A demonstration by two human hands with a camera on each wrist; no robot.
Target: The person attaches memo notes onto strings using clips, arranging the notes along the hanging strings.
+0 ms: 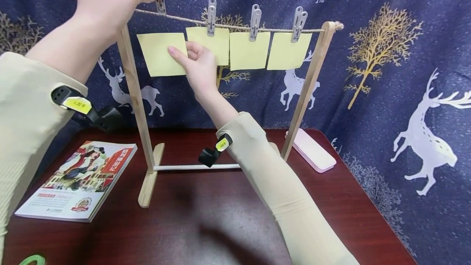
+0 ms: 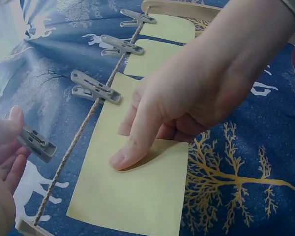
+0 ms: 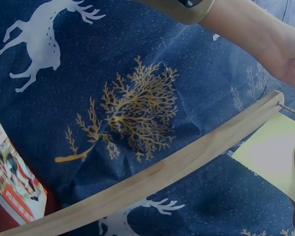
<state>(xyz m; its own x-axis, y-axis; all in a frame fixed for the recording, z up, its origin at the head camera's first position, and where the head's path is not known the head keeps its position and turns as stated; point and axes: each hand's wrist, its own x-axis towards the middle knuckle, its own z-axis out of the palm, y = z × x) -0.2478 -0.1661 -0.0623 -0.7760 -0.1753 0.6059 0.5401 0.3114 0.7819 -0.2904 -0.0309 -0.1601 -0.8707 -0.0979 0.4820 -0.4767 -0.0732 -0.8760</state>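
At the rope's left end my left hand (image 1: 104, 1) pinches a grey clothespin (image 1: 160, 5) between thumb and fingers. In the left wrist view that clothespin (image 2: 38, 142) stands just off the rope (image 2: 73, 140). My right hand (image 1: 202, 70) holds a yellow paper sheet (image 1: 162, 56) by its right edge, thumb in front and fingers behind. The sheet's top edge lies a little below the rope in the head view. To its right, three more yellow sheets hang in a row, each under a grey clothespin; the nearest (image 1: 218, 38) is partly covered by my right hand.
The rope runs between two wooden posts (image 1: 309, 89) of a stand with a white crossbar (image 1: 195, 167). A magazine (image 1: 81, 175) lies at left on the dark red table (image 1: 165, 232), a pale pink case (image 1: 312, 150) at right. A patterned blue cloth (image 1: 368, 134) hangs behind.
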